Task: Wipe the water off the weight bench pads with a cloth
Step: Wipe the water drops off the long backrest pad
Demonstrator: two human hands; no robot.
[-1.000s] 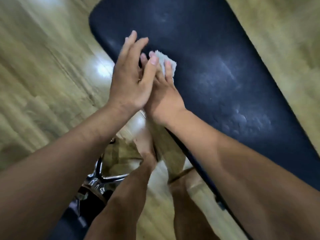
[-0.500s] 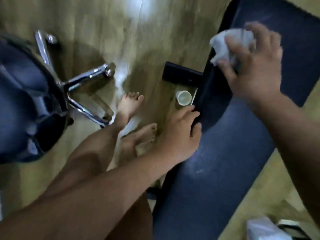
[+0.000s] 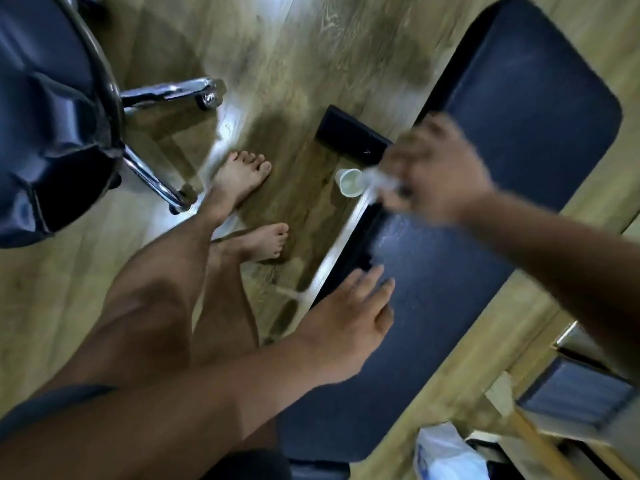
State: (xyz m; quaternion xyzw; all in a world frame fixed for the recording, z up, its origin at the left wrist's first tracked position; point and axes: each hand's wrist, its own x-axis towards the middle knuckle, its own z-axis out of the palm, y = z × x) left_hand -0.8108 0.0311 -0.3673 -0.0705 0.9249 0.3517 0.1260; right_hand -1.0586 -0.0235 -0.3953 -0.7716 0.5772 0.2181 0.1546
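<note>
- The right hand (image 3: 436, 168), blurred, is over the bench (image 3: 526, 109) at its edge on the person's side. Its fingers look bunched round the white cloth (image 3: 379, 184), which sticks out past that edge.
- The left hand (image 3: 349, 317) lies flat on the same edge nearer the person, fingers straight, holding nothing.
- Fine droplets (image 3: 398, 237) glint on the bench between the two hands, so that strip likely needs the next pass.
- The cloth would do better spread flat under the palm than wadded, since a ball only smears water.
- Long overlapping strokes along the bench, pressed firmly, should work best, each ending off the edge.
- A cup (image 3: 349, 181) stands on the floor (image 3: 294, 64) just beside the bench, right by the cloth. A stroke ending there should be checked so it doesn't knock the cup.
- The left hand braces well, but the patch it covers will need wiping once it lifts.
</note>
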